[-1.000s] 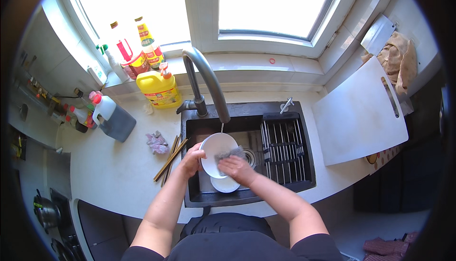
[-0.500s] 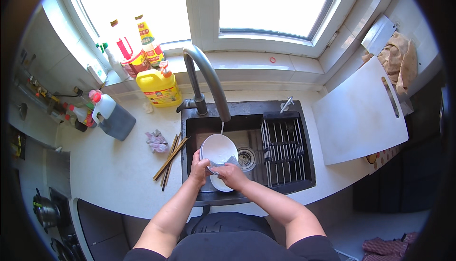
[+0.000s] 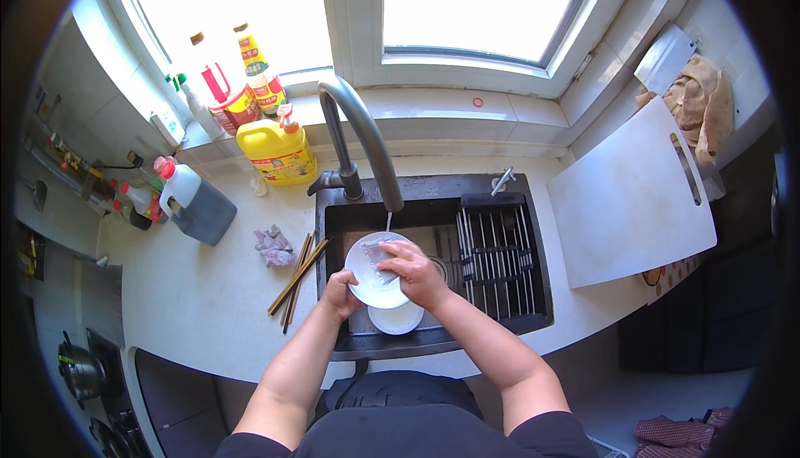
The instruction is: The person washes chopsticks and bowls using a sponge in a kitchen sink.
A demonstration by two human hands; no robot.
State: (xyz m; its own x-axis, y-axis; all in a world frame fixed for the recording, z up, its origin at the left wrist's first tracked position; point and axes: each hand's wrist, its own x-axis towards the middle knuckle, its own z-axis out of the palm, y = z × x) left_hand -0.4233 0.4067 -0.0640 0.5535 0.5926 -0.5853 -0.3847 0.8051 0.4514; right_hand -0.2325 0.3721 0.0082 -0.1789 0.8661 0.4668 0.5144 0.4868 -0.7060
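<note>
- A white bowl (image 3: 371,291), held over the sink (image 3: 543,295) near the tap's (image 3: 375,145) thin stream, looks stiff, fairly light, probably breakable and slippery when wet; the rim promises the surest hold.
- The left hand (image 3: 340,293) grips its left edge; the right hand (image 3: 414,273) holds a grey cloth (image 3: 377,265) inside.
- Round, pale, plain within.

"What did the left hand (image 3: 340,291) grip?"
"A white bowl (image 3: 372,291), beneath the faucet (image 3: 379,151)."
"The right hand (image 3: 417,275)?"
"It held a grey cloth (image 3: 377,260) inside; another dish (image 3: 396,321) sat in the sink (image 3: 425,186)."
</note>
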